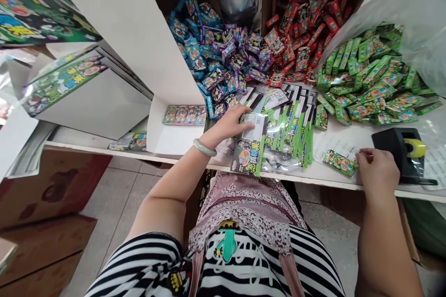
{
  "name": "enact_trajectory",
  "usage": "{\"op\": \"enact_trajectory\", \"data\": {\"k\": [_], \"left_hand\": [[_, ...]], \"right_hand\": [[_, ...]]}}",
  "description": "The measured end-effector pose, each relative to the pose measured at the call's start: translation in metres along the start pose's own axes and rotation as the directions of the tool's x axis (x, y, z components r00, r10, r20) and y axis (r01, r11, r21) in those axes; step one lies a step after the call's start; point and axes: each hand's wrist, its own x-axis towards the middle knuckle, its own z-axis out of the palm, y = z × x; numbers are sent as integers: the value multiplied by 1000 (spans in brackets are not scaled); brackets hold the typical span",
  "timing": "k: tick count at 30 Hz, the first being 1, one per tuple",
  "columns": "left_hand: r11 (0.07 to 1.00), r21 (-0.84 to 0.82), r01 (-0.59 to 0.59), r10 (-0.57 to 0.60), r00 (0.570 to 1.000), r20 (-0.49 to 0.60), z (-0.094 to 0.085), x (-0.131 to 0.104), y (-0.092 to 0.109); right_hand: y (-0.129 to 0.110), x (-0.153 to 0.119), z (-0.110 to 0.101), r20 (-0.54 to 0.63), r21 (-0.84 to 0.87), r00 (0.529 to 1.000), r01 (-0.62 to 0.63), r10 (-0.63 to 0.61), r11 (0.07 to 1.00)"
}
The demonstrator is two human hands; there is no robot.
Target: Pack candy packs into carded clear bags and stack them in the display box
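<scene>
Far left, a white box (176,137) holds only one row of small packs (185,114), so packing looks barely begun. The left hand (232,123), fingers curled, pinches a flat bag (249,146) at the table edge. The right hand (376,171) pinches a green pack (339,162) beside a tape dispenser (400,153). Big heaps of packs (369,79) remain behind.

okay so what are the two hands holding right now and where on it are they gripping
The left hand grips the top edge of a green printed bag lying on the table. The right hand touches one end of a small green packet.
</scene>
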Motion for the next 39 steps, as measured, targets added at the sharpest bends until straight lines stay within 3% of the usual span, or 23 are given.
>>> {"op": "enact_trajectory", "data": {"k": [5,11,16,19,23,26,29,33,36,39], "left_hand": [[999,-5,-36,36,999,6,-1,-16,-9],[995,-40,-86,85,996,-40,2,-49,14],[970,-242,31,-39,999,-25,5,-79,28],[899,-436,38,-73,995,-63,10,-82,26],[839,-544,-22,-51,992,-118,19,-81,32],[830,-553,-69,-2,992,-126,23,-83,45],[820,-555,-139,79,988,-131,22,-87,57],[857,-480,-189,134,980,-146,17,-97,66],[848,-481,-223,160,973,-168,15,-107,67],[823,-518,-234,154,969,-193,15,-113,65]], "right_hand": [[-13,-3,2,-14,-112,995,-98,97,989],[-21,-1,0,44,-158,996,-75,83,985],[-20,0,-3,38,-134,999,-33,38,990],[-15,0,-10,13,-49,1000,-27,27,998],[-20,-5,-34,-48,263,998,-29,43,964],[-56,-17,-59,-20,515,1000,1,11,857],[-119,-32,-83,116,700,973,61,-199,711],[-210,-44,-93,280,778,775,162,-566,607],[-255,-43,-81,355,763,663,202,-659,614],[-276,-40,-63,417,738,603,212,-680,640]]}}
